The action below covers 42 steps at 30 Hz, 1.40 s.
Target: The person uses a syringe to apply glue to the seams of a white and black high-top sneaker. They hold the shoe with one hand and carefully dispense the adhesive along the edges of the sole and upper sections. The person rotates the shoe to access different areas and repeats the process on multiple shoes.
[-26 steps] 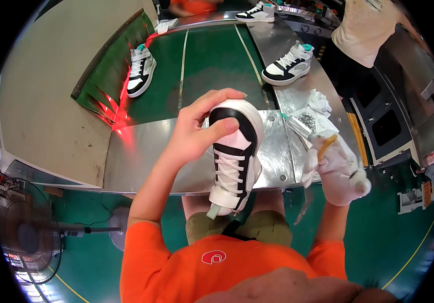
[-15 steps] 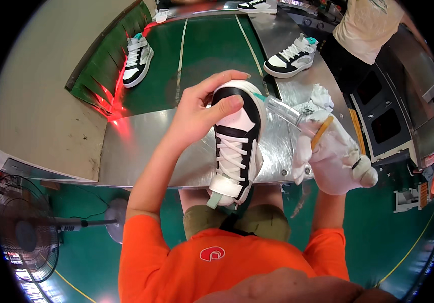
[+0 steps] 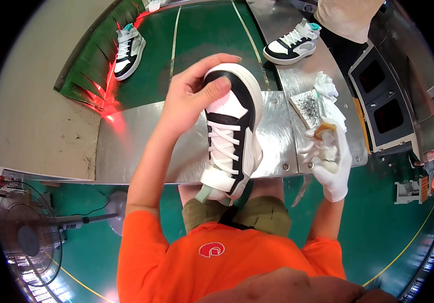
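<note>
Clamps left hand (image 3: 189,96) on high-top sneaker (image 3: 231,132) at toe, prob for steadiness, curls gloved right hand (image 3: 332,162) around can't-tell-what near black-speckled wipe (image 3: 305,107).

The left hand (image 3: 191,96), bare, was at 11 o'clock in a firm grip, fingers (image 3: 209,61) arched, thumb (image 3: 217,88) aimed at 2; the left forearm (image 3: 152,166) sloped up toward 1. The right hand (image 3: 334,166) (white-gloved) was curled at 3 o'clock, its forearm (image 3: 328,219) rising toward 12.

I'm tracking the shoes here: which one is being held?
The shoe gripped in the left hand; the upper-left shoe rests on the green surface, the upper-right shoe on the metal ledge.
</note>
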Each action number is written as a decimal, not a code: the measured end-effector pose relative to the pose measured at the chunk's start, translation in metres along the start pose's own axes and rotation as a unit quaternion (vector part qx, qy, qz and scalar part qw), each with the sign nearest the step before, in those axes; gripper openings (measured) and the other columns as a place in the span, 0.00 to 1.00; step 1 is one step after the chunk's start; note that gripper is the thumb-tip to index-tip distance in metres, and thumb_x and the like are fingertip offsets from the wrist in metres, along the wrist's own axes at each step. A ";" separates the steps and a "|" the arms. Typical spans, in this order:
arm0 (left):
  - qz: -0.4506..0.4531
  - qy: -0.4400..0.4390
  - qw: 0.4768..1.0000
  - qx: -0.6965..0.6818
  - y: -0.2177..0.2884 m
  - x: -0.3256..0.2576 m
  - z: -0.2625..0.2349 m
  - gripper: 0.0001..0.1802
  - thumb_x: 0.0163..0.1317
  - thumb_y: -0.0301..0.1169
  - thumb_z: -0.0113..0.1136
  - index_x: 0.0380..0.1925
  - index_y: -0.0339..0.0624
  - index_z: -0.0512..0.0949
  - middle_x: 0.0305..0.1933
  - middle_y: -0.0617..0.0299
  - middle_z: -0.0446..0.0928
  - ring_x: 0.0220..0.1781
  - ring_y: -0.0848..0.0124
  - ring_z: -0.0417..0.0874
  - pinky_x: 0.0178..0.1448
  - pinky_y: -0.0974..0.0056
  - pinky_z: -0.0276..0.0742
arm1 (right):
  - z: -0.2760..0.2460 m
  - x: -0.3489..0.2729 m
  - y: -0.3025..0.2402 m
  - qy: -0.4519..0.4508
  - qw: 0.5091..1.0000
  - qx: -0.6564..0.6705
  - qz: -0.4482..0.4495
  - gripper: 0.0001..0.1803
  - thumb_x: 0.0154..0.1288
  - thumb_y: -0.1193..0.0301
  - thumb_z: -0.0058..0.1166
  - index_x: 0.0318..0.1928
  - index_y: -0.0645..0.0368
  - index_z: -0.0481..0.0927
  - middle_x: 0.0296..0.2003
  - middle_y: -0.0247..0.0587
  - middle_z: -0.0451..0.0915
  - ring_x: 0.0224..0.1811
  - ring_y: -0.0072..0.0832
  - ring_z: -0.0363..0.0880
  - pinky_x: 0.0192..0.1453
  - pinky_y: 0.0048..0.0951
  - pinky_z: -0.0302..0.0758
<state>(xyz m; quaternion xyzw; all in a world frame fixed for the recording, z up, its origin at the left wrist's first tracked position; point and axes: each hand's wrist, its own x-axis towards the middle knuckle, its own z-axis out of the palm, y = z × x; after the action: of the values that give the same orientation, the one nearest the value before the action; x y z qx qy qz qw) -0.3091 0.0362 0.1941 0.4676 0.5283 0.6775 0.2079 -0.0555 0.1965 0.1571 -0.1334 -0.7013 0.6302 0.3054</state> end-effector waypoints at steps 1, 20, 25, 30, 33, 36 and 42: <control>0.005 0.003 1.000 0.000 -0.003 0.001 -0.003 0.22 0.63 0.34 0.63 0.55 0.38 0.75 0.46 0.62 0.79 0.46 0.76 0.79 0.52 0.71 0.75 | 0.001 -0.005 0.008 0.050 0.996 -0.058 0.043 0.40 0.42 0.83 0.64 0.60 0.62 0.66 0.44 0.39 0.73 0.39 0.20 0.74 0.41 0.21 0.74; -0.060 0.111 0.981 -0.150 -0.058 -0.004 -0.048 0.24 0.68 0.41 0.56 0.57 0.36 0.74 0.45 0.60 0.80 0.45 0.75 0.80 0.50 0.71 0.76 | 0.076 0.084 0.002 0.077 0.985 -0.136 -0.076 0.38 0.47 0.77 0.69 0.60 0.61 0.66 0.36 0.31 0.71 0.35 0.14 0.67 0.39 0.14 0.67; -0.056 0.128 0.979 -0.151 -0.059 -0.009 -0.052 0.21 0.66 0.40 0.58 0.54 0.39 0.76 0.44 0.62 0.80 0.45 0.76 0.79 0.51 0.71 0.74 | 0.080 0.071 -0.004 0.073 0.984 -0.163 0.014 0.42 0.45 0.78 0.70 0.62 0.62 0.64 0.41 0.34 0.71 0.38 0.18 0.69 0.44 0.17 0.70; -0.035 0.121 0.988 -0.088 -0.050 -0.012 -0.046 0.25 0.68 0.42 0.54 0.58 0.35 0.72 0.46 0.59 0.80 0.46 0.75 0.80 0.51 0.71 0.75 | 0.024 0.023 0.046 0.188 0.964 -0.158 0.102 0.38 0.47 0.78 0.66 0.62 0.64 0.65 0.38 0.34 0.75 0.40 0.19 0.72 0.42 0.17 0.72; -0.022 0.124 0.990 -0.064 -0.042 -0.016 -0.042 0.22 0.68 0.38 0.55 0.56 0.35 0.74 0.46 0.60 0.80 0.46 0.76 0.80 0.51 0.72 0.74 | 0.002 0.000 0.052 0.151 0.928 -0.261 0.219 0.34 0.49 0.79 0.63 0.60 0.65 0.68 0.40 0.35 0.75 0.41 0.20 0.73 0.42 0.18 0.73; -0.007 0.129 0.991 -0.040 -0.039 -0.020 -0.040 0.22 0.67 0.37 0.55 0.55 0.35 0.75 0.46 0.60 0.80 0.46 0.76 0.79 0.51 0.73 0.73 | 0.011 0.001 0.013 0.098 0.931 -0.191 0.297 0.32 0.51 0.81 0.59 0.60 0.64 0.70 0.41 0.37 0.77 0.39 0.20 0.75 0.39 0.22 0.75; -0.012 0.122 0.992 -0.041 -0.033 -0.019 -0.040 0.22 0.66 0.38 0.57 0.55 0.35 0.75 0.46 0.60 0.80 0.46 0.75 0.79 0.53 0.73 0.72 | 0.036 0.029 -0.003 -0.145 0.970 0.186 0.062 0.62 0.37 0.37 0.64 0.61 0.77 0.60 0.39 0.55 0.75 0.27 0.37 0.75 0.27 0.28 0.75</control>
<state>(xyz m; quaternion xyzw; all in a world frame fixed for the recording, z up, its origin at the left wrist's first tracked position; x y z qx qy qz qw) -0.3411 0.0121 0.1563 0.3661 0.5269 0.7483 0.1684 -0.0990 0.1842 0.1665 -0.0252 -0.5988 0.7800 0.1803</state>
